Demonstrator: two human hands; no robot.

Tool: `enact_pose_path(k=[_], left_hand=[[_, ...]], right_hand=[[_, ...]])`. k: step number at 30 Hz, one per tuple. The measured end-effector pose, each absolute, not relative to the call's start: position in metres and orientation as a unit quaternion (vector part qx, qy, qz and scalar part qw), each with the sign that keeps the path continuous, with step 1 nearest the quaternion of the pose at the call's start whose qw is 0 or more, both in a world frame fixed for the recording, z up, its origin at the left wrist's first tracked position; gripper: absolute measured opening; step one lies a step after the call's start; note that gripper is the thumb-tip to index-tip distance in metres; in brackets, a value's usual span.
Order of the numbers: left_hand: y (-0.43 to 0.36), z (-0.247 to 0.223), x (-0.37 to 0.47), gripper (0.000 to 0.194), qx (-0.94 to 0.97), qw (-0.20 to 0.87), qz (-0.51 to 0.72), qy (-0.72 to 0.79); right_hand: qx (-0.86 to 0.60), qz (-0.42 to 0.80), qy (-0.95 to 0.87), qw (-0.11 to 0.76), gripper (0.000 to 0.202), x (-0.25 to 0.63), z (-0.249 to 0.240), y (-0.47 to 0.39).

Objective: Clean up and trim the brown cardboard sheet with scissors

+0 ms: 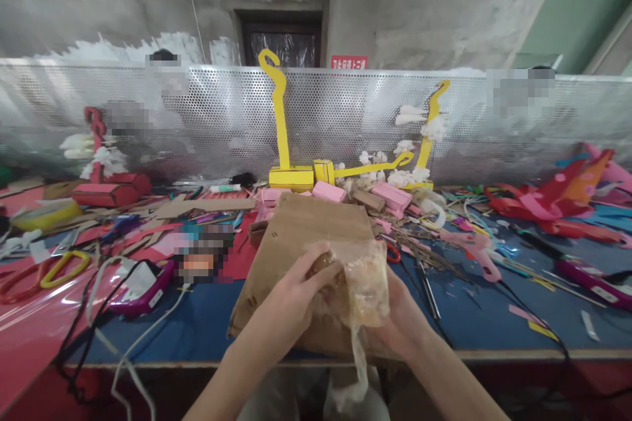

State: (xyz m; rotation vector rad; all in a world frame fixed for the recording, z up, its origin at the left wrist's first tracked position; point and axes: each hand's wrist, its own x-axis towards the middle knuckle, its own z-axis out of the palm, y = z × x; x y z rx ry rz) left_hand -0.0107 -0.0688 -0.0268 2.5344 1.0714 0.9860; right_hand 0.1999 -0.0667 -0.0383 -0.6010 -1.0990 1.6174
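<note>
My left hand (pixel 299 289) is closed, its fingertips pressed onto a crinkled see-through plastic packet (pixel 369 283). What the packet contains, something pale and brownish, is too blurred to name. My right hand (pixel 402 312) grips the packet from its right side, with most of its fingers hidden behind it. A loose plastic strip dangles from the packet toward my lap. Under both hands lies a large piece of brown cardboard (pixel 316 220), reaching to the table's front edge.
Red-and-yellow scissors (pixel 64 270) and a purple device (pixel 143 289) lie left. A pink glue gun (pixel 481 253) with its cord lies right. Yellow hooked cardboard shapes (pixel 280 112) stand behind, before a perforated metal screen (pixel 222 118). Scraps and cables litter the blue table (pixel 197 335).
</note>
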Motion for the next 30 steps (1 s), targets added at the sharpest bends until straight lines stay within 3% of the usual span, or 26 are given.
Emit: enact_pose_path(k=[4,6,11,15,20,22,24,27,30], left_hand=[[-0.078,-0.007,-0.022,0.079,0.891,0.069,0.273,0.357],[-0.084,0.005,-0.022,0.07,0.887,0.095,0.277,0.358],[-0.079,0.003,-0.015,0.026,0.786,0.228,0.406,0.408],[-0.065,-0.013,-0.018,0.038,0.711,0.309,0.448,0.445],[-0.062,-0.012,-0.024,0.02,0.647,0.253,0.512,0.506],[-0.064,-0.01,-0.021,0.019,0.623,0.237,0.535,0.518],[-0.067,-0.008,-0.016,0.02,0.609,0.238,0.554,0.516],[-0.07,-0.009,-0.009,0.024,0.586,0.268,0.587,0.49],[-0.072,-0.011,-0.004,0.048,0.548,0.377,0.606,0.436]], right_hand=[[-0.206,0.771,-0.378,0.47,0.063,0.208,-0.031,-0.072],[-0.214,0.765,-0.406,0.452,0.061,0.208,-0.032,-0.077],[-0.254,0.669,-0.536,0.448,0.057,0.2,-0.029,-0.086],[-0.313,0.546,-0.643,0.436,0.058,0.205,-0.026,-0.075],[-0.4,0.193,-0.596,0.669,0.034,0.205,-0.024,-0.091],[-0.356,0.051,-0.577,0.733,0.039,0.196,-0.024,-0.114],[-0.313,0.013,-0.692,0.651,0.051,0.185,-0.026,-0.135],[-0.346,0.116,-0.784,0.502,0.07,0.174,-0.033,-0.141],[-0.406,0.198,-0.75,0.483,0.082,0.174,-0.037,-0.122]])
